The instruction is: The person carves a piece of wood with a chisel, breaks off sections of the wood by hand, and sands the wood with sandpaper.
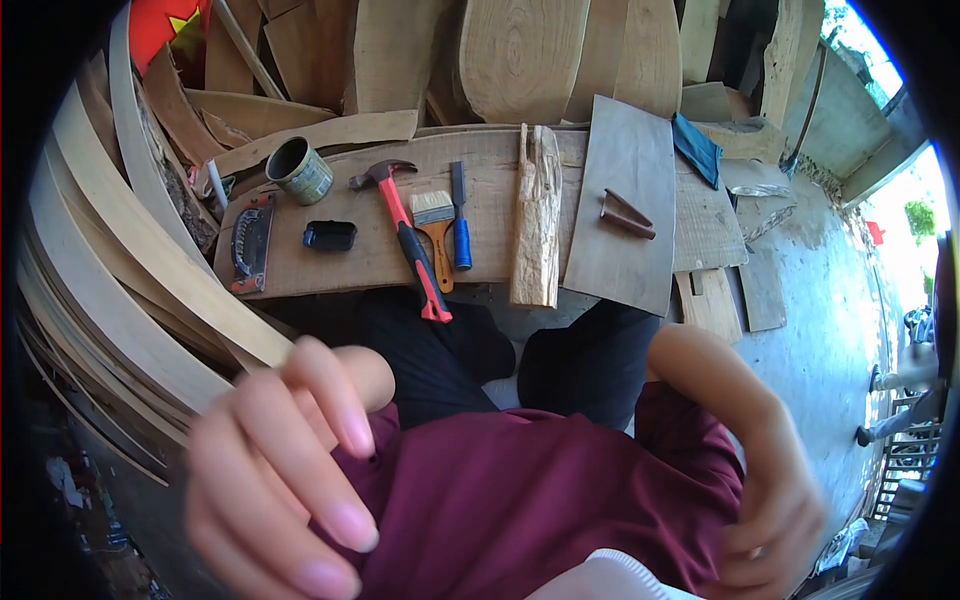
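My left hand (280,480) is raised close to the camera, its fingers loosely bent and apart, and I see nothing in it. My right hand (775,530), smeared by motion, is low beside my maroon shirt; its fingers bend inward and whether they hold anything is unclear. Between the hands, a white cloth piece with a ribbed edge (620,575) shows at the bottom. Beyond them on the wooden bench (350,240) lie a claw hammer (412,240), a flat paintbrush (434,230), a blue-handled chisel (460,220) and a rough wood piece (537,220).
A tin can (299,171), a black dish (329,235) and a red-and-grey hand tool (253,245) stand at the bench's left. A brown angled piece (628,214) rests on a grey board (620,260), near a blue cloth (697,150). Curved planks (130,270) fill the left.
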A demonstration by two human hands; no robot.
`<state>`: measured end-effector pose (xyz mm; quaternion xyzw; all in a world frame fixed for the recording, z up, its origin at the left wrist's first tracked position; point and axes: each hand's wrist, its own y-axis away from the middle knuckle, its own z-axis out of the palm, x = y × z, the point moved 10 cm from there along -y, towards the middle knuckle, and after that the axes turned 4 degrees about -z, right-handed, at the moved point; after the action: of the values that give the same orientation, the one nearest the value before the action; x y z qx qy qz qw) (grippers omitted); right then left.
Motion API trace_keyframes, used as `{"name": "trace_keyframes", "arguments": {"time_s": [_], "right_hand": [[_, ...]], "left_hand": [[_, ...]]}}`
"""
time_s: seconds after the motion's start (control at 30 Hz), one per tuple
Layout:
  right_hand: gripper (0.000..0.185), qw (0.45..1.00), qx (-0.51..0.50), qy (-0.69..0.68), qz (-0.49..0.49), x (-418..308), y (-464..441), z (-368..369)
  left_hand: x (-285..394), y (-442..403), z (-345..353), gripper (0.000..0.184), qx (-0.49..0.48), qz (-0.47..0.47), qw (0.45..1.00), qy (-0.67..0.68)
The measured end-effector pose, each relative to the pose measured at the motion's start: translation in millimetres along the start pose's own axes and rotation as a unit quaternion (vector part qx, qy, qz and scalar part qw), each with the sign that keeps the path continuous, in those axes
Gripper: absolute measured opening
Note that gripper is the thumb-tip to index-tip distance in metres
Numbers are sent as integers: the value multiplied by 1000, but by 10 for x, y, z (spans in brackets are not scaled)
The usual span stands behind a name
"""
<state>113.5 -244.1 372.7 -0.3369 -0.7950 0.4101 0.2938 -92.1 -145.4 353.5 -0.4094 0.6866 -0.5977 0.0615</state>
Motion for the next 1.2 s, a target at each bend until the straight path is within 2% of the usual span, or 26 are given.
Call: {"name": "trace_keyframes", "arguments": {"time_s": [0.03, 0.1, 0.13, 0.17, 0.3, 0.37, 0.43, 0.47, 0.5, 0.57, 0.6, 0.63, 0.7, 0.77, 0.8, 0.83, 0.87, 0.9, 0.93, 0.97, 1.0, 1.03, 1.07, 1.1, 1.17, 1.2], "right_hand": [[15, 989, -51, -132, 38, 43, 19, 146], [17, 980, -74, -178, 56, 75, 97, 275], [20, 967, -92, -225, 74, 101, 152, 377], [21, 969, -69, -225, 69, 102, 172, 394], [23, 966, -58, -244, 68, 127, 158, 444], [24, 969, -45, -235, 65, 131, 103, 400], [25, 980, 40, -170, 91, 209, 57, 196], [25, 980, 40, -170, 91, 216, 60, 185], [26, 986, 27, -145, 81, 211, 62, 182], [27, 990, 18, -116, 71, 134, 170, 124], [21, 973, -120, -151, 125, 130, 353, 337], [22, 933, -255, -183, 176, 132, 630, 561], [13, 903, -163, -193, 349, 559, 1040, 402], [14, 866, -63, -40, 495, 886, 1705, 76], [22, 724, -60, 96, 681, 984, 2333, -164], [28, 639, -89, 273, 713, 983, 2749, -424], [28, 580, -99, 390, 709, 930, 3100, -607], [29, 500, -84, 445, 738, 840, 3467, -766], [31, 448, -52, 479, 753, 756, 3714, -889], [31, 446, -53, 479, 754, 724, 3909, -891], [33, 431, -84, 503, 745, 692, 4062, -906], [35, 416, -115, 526, 733, 678, 4158, -905], [32, 411, -109, 515, 744, 665, 4247, -872], [32, 412, -111, 516, 743, 672, 4302, -834], [25, 399, -78, 505, 761, 647, 4481, -773], [18, 415, -67, 533, 735, 653, 4474, -758]], "left_hand": [[-2, 6, 4, 21, -2, 3, 1000, 14], [-39, 90, 313, 20, -172, 54, 973, 146], [-62, 141, 442, 21, -230, 48, 948, 213], [-62, 220, 548, 22, -287, 41, 916, 279], [9, 393, 547, 22, -302, 81, 906, 283], [61, 404, 446, 15, -288, 102, 918, 254], [51, 357, 121, 15, -154, 92, 967, 180], [71, 371, 59, 15, -122, 90, 974, 167], [71, 402, 33, 15, -123, 90, 974, 168], [0, 450, 234, 14, -247, 40, 955, 158], [-80, 563, 318, 19, -278, 21, 948, 153], [-99, 585, 335, 19, -280, 21, 947, 156], [-331, 571, 412, 30, -274, -79, 935, 208], [-398, 609, 502, 36, -272, -62, 922, 269], [-432, 604, 556, 36, -274, -57, 903, 325], [-479, 609, 612, 37, -274, -52, 882, 380], [-676, 640, 688, 38, -267, -84, 873, 398], [-959, 655, 727, 38, -261, -130, 881, 373], [-1325, 757, 707, 30, -225, -202, 908, 291], [-1757, 916, 633, 23, -161, -294, 929, 160], [-2188, 1123, 548, 23, -98, -410, 906, 40], [-2468, 1252, 410, 27, -37, -430, 893, -128], [-2702, 1460, 326, 39, -12, -451, 846, -283], [-2920, 1609, 396, 39, -11, -450, 847, -283], [-3140, 1813, 267, 63, 34, -441, 737, -510], [-3225, 1822, 323, 63, 35, -440, 738, -510]]}}
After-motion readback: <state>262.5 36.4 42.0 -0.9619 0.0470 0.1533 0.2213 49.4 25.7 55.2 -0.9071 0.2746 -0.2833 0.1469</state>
